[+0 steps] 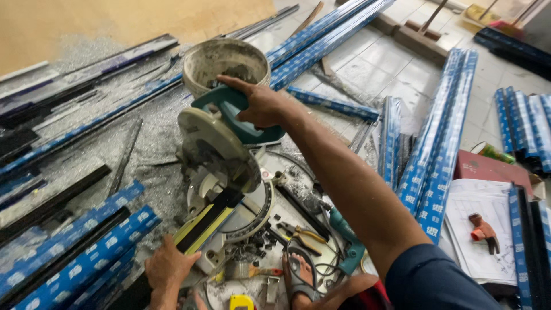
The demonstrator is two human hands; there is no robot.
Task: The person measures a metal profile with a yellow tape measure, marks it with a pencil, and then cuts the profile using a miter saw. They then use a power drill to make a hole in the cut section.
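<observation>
I'm gripping the saw handle (244, 117) with my right hand (261, 106); my left hand (167, 267) is pinning the black strip (201, 227) (running diagonally under the blade), fingers pressed flat.

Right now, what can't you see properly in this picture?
Head view only:
- Saw blade: hidden under the round guard.
- Handle trigger: covered by the right hand.
- Left hand fingers: partly behind the black-and-yellow strip it presses.
- Bucket contents: too dark.
- Yellow tape measure: cut off by the bottom edge.

Saw handle (238, 115) teal; blade guard (215, 146) grey; clamped strip (206, 221) black with yellow edges; wrapped profiles (439, 149) blue with white print; bucket (227, 63) dusty grey.
</observation>
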